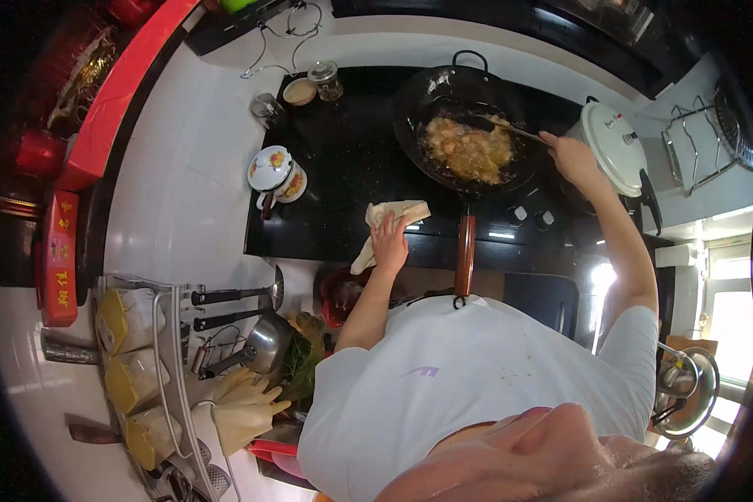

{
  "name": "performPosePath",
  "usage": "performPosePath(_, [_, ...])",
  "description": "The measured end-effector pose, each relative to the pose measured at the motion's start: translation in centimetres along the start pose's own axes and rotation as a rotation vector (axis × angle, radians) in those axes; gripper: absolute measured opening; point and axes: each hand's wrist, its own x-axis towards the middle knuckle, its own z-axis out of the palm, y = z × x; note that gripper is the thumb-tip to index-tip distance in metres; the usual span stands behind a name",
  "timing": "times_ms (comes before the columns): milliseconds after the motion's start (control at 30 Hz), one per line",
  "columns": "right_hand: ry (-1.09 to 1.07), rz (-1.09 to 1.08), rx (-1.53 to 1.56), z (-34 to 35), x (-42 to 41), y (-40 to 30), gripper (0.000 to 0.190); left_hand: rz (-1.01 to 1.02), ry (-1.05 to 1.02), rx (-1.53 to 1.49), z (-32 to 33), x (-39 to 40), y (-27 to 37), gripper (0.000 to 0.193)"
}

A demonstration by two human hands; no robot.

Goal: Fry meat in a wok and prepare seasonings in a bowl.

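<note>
My right hand (571,160) is closed around the handle of a metal spatula (521,130), whose blade end reaches into a black wok (411,125). Inside the wok, pieces of food (467,147) bubble in oil. The wok's wooden handle (465,251) points towards my body. Left of that handle, my left hand (390,241) presses on a pale folded cloth (401,210) on the black cooktop (351,157); the fingers lie spread over it.
A floral enamel pot (279,176) and glass jars (325,80) stand along the left side. A pale green pressure cooker (612,147) is at the right. Utensils, a saucepan (270,342) and rubber gloves (248,411) hang lower left.
</note>
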Motion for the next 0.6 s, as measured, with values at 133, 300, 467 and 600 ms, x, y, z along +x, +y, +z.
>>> performPosePath(133, [0.058,0.022,0.154,-1.4,-3.5,0.8,0.038,0.000,0.013,0.011,0.0,0.0,0.0,0.060])
performPosePath(300, [0.201,0.038,0.372,-0.2,-7.1,1.1,0.037,0.019,0.018,0.030,-0.1,0.1,0.1,0.061])
performPosePath(467, [0.206,0.100,0.341,-2.1,-10.9,0.4,0.035,0.032,0.008,0.022,-0.2,-0.1,-0.1,0.058])
performPosePath(600, [0.104,0.102,0.305,-2.6,-12.0,0.1,0.034,0.019,0.009,0.044,-0.1,-0.1,0.0,0.058])
